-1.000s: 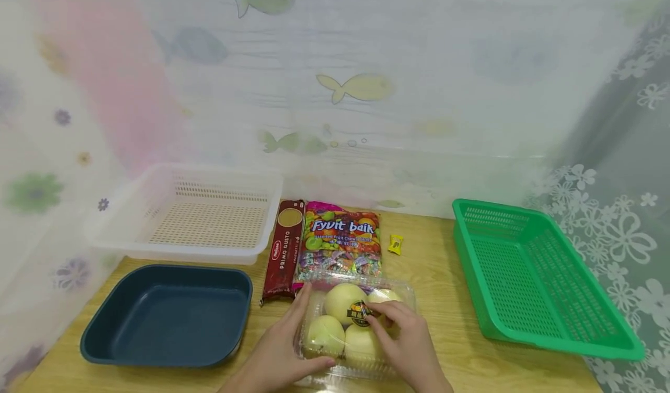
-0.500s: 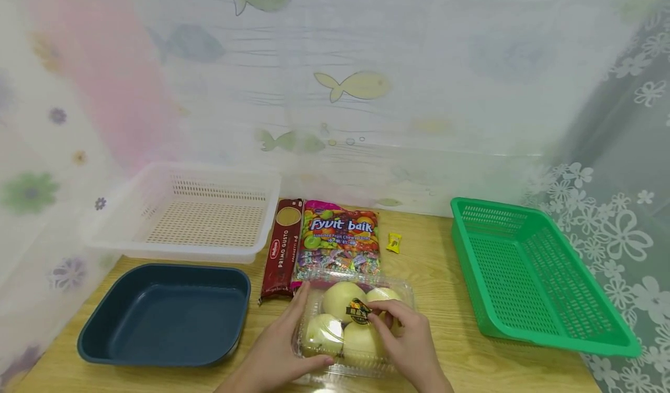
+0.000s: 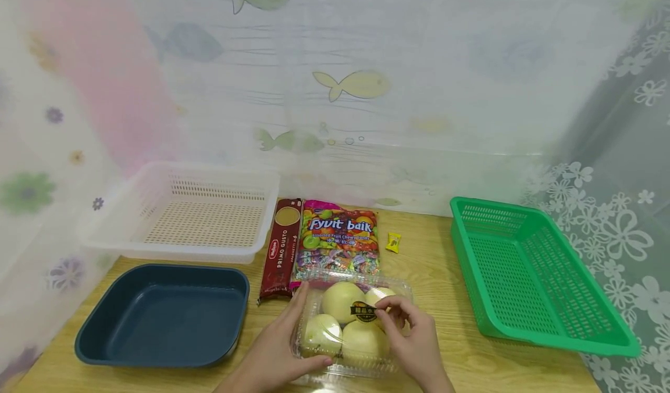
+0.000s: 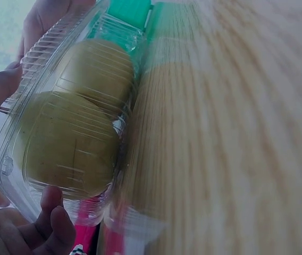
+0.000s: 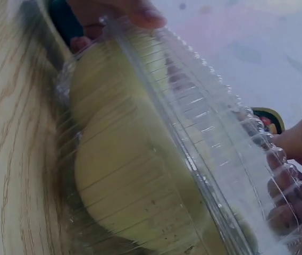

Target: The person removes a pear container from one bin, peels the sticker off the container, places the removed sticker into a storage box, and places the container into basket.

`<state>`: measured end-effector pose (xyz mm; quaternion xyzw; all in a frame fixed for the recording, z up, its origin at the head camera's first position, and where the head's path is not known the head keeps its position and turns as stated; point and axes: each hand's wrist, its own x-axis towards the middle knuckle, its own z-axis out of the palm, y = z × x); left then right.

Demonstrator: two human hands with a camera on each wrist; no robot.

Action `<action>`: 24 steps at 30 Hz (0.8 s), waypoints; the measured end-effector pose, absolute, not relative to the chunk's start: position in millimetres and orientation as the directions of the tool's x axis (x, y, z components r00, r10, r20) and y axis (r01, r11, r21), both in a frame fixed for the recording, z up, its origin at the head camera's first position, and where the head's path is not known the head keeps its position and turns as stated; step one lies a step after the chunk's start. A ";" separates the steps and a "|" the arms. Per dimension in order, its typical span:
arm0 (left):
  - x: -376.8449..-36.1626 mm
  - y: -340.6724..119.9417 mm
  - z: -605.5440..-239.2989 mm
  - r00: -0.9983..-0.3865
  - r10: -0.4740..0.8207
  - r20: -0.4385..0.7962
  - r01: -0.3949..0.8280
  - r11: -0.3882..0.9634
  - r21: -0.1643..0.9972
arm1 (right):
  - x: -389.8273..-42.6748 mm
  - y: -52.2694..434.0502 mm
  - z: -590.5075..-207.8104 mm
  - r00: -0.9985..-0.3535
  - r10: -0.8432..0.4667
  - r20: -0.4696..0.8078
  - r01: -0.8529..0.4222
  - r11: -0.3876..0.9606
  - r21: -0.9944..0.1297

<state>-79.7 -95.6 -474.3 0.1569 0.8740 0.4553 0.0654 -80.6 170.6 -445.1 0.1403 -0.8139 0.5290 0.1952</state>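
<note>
Head view: dark label (image 3: 362,311) pinched at its edge

It sits over the lid of a clear box (image 3: 361,370) of pale fruit (image 3: 337,300), on the table (image 3: 426,250). The right hand (image 3: 416,335) pinches its right edge, fingers narrow; the left hand (image 3: 280,346) spreads wide, gripping the box's left side. Peeling slowly and low should avoid tearing.

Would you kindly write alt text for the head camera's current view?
A person's left hand holds a clear box of pale fruit while the right hand pinches its black label. Behind lie a candy bag and spaghetti pack; a green basket stands right, a white basket and blue tub left.
</note>
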 end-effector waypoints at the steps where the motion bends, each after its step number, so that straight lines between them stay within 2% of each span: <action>1: -79.5 -95.8 -474.2 -0.942 0.334 0.027 0.213 0.535 0.818 | -80.8 170.8 -444.7 -0.895 0.006 0.447 -0.411 0.381 -0.828; 4: -79.3 -96.0 -474.4 -0.942 0.335 0.024 0.211 0.534 0.819 | -81.4 171.4 -444.3 -0.918 0.060 0.392 -0.347 0.357 -0.867; 7: -79.3 -95.9 -474.6 -0.943 0.332 0.021 0.207 0.538 0.817 | -81.3 171.3 -444.4 -0.929 0.063 0.365 -0.313 0.392 -0.865; 18: -81.2 -96.4 -473.0 -0.944 0.322 0.068 0.243 0.543 0.804 | -81.8 170.9 -442.7 -0.929 0.069 0.363 -0.302 0.424 -0.854; 24: -76.8 -111.6 -449.8 -0.944 0.318 0.087 0.248 0.509 0.824 | -80.6 169.7 -441.2 -0.923 0.071 0.378 -0.318 0.409 -0.855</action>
